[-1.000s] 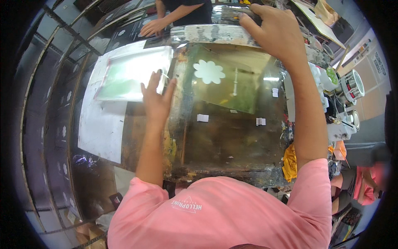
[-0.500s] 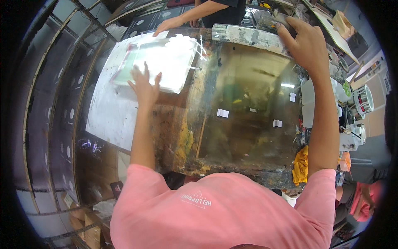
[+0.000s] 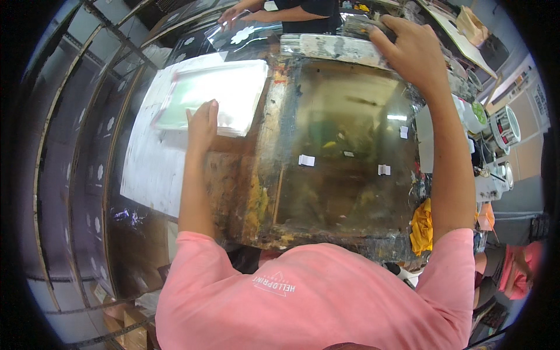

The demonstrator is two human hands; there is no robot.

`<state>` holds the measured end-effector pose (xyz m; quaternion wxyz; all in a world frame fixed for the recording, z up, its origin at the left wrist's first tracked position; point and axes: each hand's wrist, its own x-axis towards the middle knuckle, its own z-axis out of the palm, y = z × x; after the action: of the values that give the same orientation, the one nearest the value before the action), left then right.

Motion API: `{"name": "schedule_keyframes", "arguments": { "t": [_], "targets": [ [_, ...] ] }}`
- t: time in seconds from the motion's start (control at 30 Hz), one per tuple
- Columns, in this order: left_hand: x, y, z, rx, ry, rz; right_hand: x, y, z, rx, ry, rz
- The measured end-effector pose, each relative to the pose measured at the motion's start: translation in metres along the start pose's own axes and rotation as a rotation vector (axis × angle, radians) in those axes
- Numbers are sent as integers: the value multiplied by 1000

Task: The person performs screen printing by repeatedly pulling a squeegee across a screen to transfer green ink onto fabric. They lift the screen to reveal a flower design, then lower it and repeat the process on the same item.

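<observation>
My left hand [image 3: 202,125] is at the near side of a stack of clear plastic sheets [image 3: 175,105], its fingers drawn in on the top sheet. Glare and the hand hide the exact grip. Under the stack lies a large white sheet [image 3: 149,163]. At the far right of the brown glassy panel [image 3: 344,192], my right hand [image 3: 408,49] is closed round the end of a paint-stained grey-white bar [image 3: 335,49]; its fingertips are partly hidden. Several small white paper tabs [image 3: 307,160] sit on the panel.
Across the table a co-worker's hands [image 3: 234,16] hold a clear sheet with a white flower shape [image 3: 242,35]. A drying rack [image 3: 70,175] stands at left. A yellow cloth [image 3: 421,227] lies on the right edge, near white tubs [image 3: 505,125].
The co-worker has lifted the flower-printed sheet off the stack and drawn it away. My left hand's spread fingers have come together on the stack. My right hand and the bar shifted slightly left in view.
</observation>
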<state>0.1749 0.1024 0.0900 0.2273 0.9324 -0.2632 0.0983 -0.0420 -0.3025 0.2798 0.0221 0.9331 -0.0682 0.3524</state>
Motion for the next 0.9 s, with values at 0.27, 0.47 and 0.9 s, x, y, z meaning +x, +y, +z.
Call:
{"name": "schedule_keyframes", "arguments": {
  "t": [0.27,0.47,0.9],
  "targets": [
    [-34,159,37,48,-299,340,0,-1,-2,4,24,28],
    [-100,237,148,41,-307,554,0,-6,-3,48,12,11],
    [-114,297,176,-44,-304,666,8,2,-1,48,36,9]
  ]
}}
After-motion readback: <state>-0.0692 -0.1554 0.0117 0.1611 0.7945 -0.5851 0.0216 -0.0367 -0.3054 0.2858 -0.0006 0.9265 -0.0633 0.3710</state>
